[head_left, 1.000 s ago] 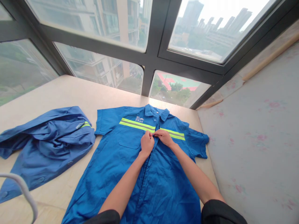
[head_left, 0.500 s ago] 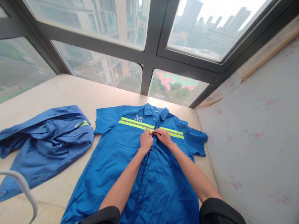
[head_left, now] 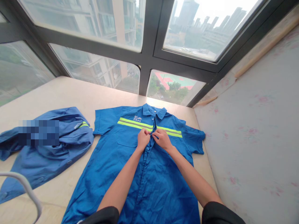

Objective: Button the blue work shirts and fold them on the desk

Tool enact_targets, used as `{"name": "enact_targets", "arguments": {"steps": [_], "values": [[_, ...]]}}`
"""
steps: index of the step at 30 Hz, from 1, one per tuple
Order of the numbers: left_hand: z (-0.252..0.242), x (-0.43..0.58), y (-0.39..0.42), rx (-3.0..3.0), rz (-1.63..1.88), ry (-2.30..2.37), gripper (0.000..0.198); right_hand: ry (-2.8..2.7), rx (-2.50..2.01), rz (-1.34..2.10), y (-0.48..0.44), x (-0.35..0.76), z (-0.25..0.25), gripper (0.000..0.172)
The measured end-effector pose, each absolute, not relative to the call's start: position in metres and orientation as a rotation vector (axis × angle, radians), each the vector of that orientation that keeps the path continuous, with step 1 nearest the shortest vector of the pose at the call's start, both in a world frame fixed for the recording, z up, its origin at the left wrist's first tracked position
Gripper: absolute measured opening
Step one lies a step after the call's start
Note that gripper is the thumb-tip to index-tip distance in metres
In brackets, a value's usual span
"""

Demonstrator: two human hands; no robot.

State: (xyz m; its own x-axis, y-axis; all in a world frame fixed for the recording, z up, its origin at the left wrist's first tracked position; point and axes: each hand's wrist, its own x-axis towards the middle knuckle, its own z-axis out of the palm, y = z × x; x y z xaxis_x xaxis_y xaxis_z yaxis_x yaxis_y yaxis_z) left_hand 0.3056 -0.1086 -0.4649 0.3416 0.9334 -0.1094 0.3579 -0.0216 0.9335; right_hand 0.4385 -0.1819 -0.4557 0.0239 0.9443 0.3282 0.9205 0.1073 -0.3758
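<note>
On one pale sill (head_left: 77, 93) I see one crumpled garment (head_left: 73, 143) beside one spread blue shirt (head_left: 107, 155), whose front one left hand (head_left: 143, 139) and one right hand (head_left: 162, 139), both nearly closed, are pinching.

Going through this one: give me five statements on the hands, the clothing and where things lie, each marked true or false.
1. The left hand and right hand are both at the front opening of the blue shirt. True.
2. The shirt is long-sleeved. False: its sleeves are short.
3. A second blue garment lies crumpled to the person's left of the shirt. True.
4. Yellow stripes run along the shirt's hem. False: the yellow stripes cross the chest.
5. A button shows just below the hands. True.
</note>
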Motion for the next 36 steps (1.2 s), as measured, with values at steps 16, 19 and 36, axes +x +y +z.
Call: {"name": "enact_targets", "arguments": {"steps": [16, 19, 36], "values": [[-0.462, 0.304, -0.099, 1.634, 0.595, 1.232, 0.022, -2.093, -1.939, -0.263, -0.181, 0.429, -0.461, 0.028], [-0.459, 0.302, -0.098, 1.665, 0.572, 1.238, 0.014, -2.129, -1.885, -0.331, -0.181, 0.429, -0.466, 0.033], [-0.454, 0.301, -0.083, 1.755, 0.513, 1.223, 0.021, -2.235, -1.668, -0.434, -0.180, 0.439, -0.474, 0.037]]}}
